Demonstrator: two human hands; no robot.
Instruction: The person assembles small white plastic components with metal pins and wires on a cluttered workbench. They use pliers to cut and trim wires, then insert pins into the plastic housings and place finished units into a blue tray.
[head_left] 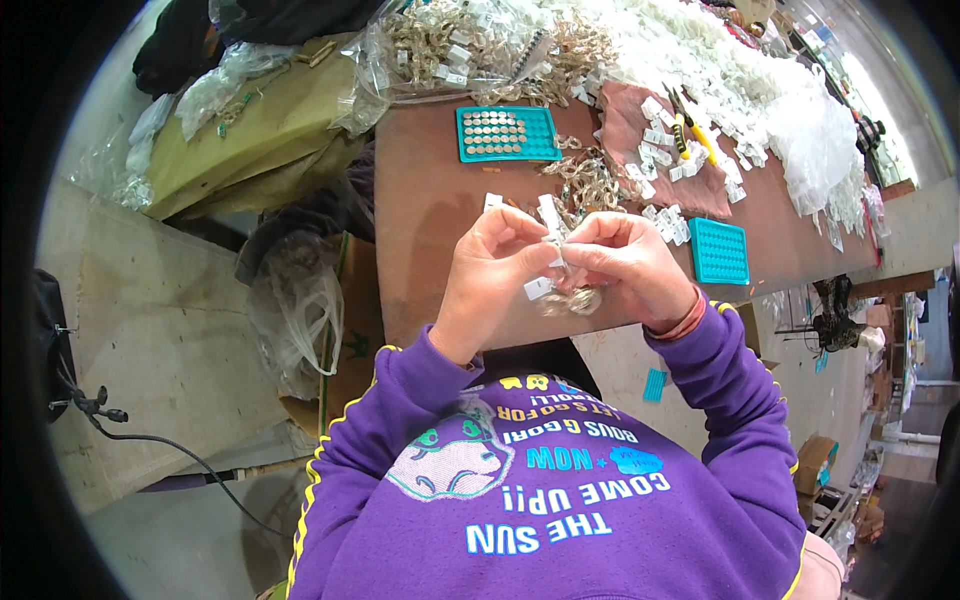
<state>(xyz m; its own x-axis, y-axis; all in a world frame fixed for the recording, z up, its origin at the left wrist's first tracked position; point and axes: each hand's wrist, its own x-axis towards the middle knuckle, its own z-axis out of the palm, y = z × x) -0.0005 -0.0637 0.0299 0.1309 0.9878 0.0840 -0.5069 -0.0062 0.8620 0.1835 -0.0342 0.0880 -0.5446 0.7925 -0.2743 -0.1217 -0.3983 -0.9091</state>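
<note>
My left hand (490, 272) and my right hand (628, 262) meet above the near edge of the brown table. Both are closed in a fingertip pinch on a small white tag (548, 214), whose upper end stands out above the fingers. Another white tag (538, 289) shows just below my left fingertips. Beneath the hands lies a small pale-gold bunch of strands (580, 300), its exact kind unclear. Right behind them, a heap of gold chain-like pieces (585, 185) with white tags spreads over the table. My fingers hide what joins at the pinch.
A teal tray (548, 147) holds rows of round metallic pieces. To the right sits a second teal tray (719, 251). Yellow-handled pliers (703, 143) lie on a pinkish cloth (625, 105). White tags (690, 50) and plastic bags (815, 135) fill the far side.
</note>
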